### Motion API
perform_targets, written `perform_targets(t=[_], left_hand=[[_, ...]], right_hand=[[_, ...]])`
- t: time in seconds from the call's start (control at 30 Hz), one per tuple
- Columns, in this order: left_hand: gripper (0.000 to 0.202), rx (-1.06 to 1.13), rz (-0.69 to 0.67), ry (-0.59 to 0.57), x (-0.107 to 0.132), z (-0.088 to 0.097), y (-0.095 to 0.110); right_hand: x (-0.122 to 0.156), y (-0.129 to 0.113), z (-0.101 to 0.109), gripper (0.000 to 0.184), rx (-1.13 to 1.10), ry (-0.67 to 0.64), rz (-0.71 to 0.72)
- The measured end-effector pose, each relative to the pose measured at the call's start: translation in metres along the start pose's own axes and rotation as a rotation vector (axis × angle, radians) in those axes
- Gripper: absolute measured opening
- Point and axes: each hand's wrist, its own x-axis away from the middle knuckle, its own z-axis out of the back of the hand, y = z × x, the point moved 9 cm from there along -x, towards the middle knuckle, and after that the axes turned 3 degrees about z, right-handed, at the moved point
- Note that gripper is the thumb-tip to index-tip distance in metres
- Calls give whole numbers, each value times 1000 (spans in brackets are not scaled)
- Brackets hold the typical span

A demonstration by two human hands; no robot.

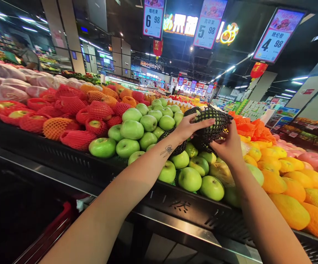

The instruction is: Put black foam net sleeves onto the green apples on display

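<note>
My left hand [189,126] and my right hand [228,146] both grip a green apple wrapped in a black foam net [213,123], held just above a pile of bare green apples [148,134]. The left fingers lie over the top of the net, and the right fingers pinch its lower right edge. A second black net [178,147] lies on the pile beneath my left wrist.
Red and orange netted apples [73,113] fill the display to the left. Yellow-orange fruit [299,187] lies to the right. The black display shelf edge [181,207] runs in front of me. Price signs [277,36] hang overhead.
</note>
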Motion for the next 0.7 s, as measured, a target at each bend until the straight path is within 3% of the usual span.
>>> perform_targets(t=[0.1,0.23,0.4,0.53,0.7], left_hand=[[53,-88,28,-53,-1,-5,-7],[53,-115,53,-117,-1,-13,-10],[42,-180,-217,74,0,2,20],[37,-237,-277,2,-2,-4,25],[39,-38,-334,26,-4,1,33]], right_hand=[[1,1,2,71,76,14,-9],[1,-3,15,61,156,131,-21],[0,7,28,58,69,252,-45],[-1,16,27,58,18,252,-58],[-2,20,17,50,-154,222,-102]])
